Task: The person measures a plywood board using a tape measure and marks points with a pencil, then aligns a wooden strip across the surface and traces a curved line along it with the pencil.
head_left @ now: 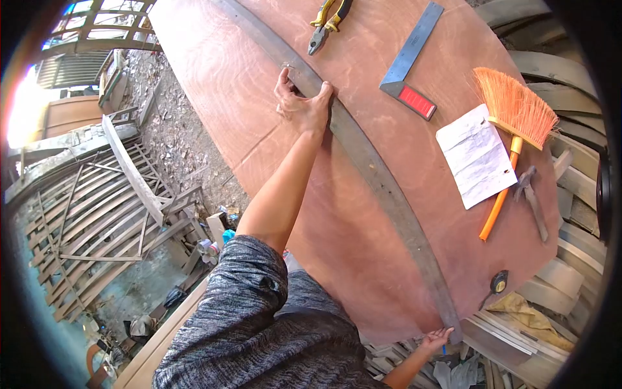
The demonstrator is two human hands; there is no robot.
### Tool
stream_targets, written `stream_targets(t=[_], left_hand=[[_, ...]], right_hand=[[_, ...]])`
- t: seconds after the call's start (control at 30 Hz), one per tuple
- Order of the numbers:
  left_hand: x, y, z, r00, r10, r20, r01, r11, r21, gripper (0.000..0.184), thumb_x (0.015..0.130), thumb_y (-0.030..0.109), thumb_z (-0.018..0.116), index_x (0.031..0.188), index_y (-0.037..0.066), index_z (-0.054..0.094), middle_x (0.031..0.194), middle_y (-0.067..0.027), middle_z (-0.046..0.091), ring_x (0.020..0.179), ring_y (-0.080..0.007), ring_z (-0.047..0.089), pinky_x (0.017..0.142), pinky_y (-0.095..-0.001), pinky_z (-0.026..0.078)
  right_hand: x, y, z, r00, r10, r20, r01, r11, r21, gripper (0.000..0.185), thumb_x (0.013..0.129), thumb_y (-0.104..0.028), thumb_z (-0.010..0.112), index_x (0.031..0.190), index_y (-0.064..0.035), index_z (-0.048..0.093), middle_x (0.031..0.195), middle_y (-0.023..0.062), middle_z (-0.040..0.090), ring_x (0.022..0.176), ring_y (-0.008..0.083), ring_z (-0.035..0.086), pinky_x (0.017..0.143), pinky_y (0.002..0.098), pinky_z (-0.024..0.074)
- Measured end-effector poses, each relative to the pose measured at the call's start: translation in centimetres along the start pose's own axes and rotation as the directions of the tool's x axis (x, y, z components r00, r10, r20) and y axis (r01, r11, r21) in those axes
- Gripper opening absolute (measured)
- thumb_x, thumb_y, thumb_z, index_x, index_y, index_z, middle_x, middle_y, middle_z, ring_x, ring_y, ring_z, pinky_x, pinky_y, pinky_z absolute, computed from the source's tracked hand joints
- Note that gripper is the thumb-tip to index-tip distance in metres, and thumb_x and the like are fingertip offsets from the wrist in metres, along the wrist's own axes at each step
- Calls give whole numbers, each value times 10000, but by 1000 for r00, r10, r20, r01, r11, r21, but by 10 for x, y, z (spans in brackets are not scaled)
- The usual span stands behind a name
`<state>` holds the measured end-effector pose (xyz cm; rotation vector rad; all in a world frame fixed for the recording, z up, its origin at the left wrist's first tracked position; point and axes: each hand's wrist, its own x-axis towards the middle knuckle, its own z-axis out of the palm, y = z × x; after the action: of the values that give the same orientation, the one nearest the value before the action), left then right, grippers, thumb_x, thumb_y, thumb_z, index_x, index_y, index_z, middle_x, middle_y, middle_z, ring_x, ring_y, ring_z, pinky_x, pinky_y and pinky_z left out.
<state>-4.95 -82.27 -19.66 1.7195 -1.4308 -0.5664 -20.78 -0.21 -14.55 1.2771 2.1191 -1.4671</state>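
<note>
A long, curved grey wooden strip (382, 175) lies across a reddish plywood sheet (259, 188). My left hand (304, 107) is closed across the upper part of the strip, thumb on one edge and fingers at the other. Down at the near end of the strip, my right hand (437, 340) grips its tip at the board's edge; some of its fingers are hidden. A small blue thing shows just below that hand, too little to name. Pliers (327, 24) with yellow and black handles lie beyond my left hand.
On the sheet's right lie a try square (413, 58), a creased paper (476, 155), an orange hand broom (516, 110), a hammer (532, 204) and a tape measure (498, 282). Curved timbers (557, 68) border the right side. Slatted wooden frames (97, 227) stand at left.
</note>
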Motion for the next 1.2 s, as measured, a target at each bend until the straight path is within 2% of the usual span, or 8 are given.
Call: stream_targets(t=[0.1,0.2,0.3,0.5,0.8,1.0,1.1,1.2], left_hand=[[0,-5,2,1000,21,-21,-21,999,-27,933,627,330,886,1441,73,508,1267,-161,598,1119,-316,611,1046,-460,412],[0,1,0,997,61,-39,-60,998,30,926,637,232,943,1422,8,506,1101,-134,689,976,-239,702,907,-370,578],[1,-4,4,999,2,-34,-4,999,-40,942,605,320,902,1427,64,520,1165,-165,642,1083,-310,618,1010,-450,451],[0,1,1,1000,-23,1,23,997,-79,934,619,338,889,1432,73,516,1197,-157,628,1117,-302,610,1034,-456,422],[-5,11,-2,997,80,13,-80,960,269,836,702,383,830,1426,107,514,1284,-141,559,1201,-320,552,1097,-493,336],[-4,12,-3,993,84,84,-108,939,325,801,773,393,802,1457,136,474,1362,-182,499,1302,-363,463,1144,-513,286],[-3,7,0,991,109,74,-128,925,358,804,791,393,792,1477,145,453,1401,-203,464,1332,-376,443,1163,-517,269],[-3,12,0,992,98,77,-121,909,399,800,800,401,777,1484,148,447,1402,-206,467,1347,-379,435,1166,-521,264]], right_hand=[[5,3,-4,1000,-3,23,2,999,45,982,848,-576,809,1565,-56,385,1607,92,401,1400,153,415,1014,237,395],[11,4,-9,999,9,37,-11,999,52,944,850,-565,811,1548,-65,418,1566,83,435,1366,147,437,1005,241,403],[2,1,-4,1000,7,19,-8,999,46,891,851,-556,815,1515,-78,461,1509,74,484,1288,145,499,970,251,433],[4,2,-5,997,-8,75,4,999,52,863,861,-562,802,1495,-74,477,1459,57,531,1178,140,569,886,252,472],[-1,0,1,1000,9,18,-10,999,54,932,888,-566,770,1526,15,419,1627,112,405,1468,197,396,1158,319,325],[1,2,-2,996,-8,83,1,996,86,973,898,-569,759,1548,42,370,1654,120,351,1504,201,331,1185,340,307],[-1,4,1,1000,-20,-10,20,998,61,1012,897,-581,754,1567,46,327,1677,124,304,1509,194,324,1188,343,309],[-29,-9,16,985,1,172,-20,994,108,1056,891,-592,755,1594,34,277,1699,123,240,1530,189,276,1200,337,281]])
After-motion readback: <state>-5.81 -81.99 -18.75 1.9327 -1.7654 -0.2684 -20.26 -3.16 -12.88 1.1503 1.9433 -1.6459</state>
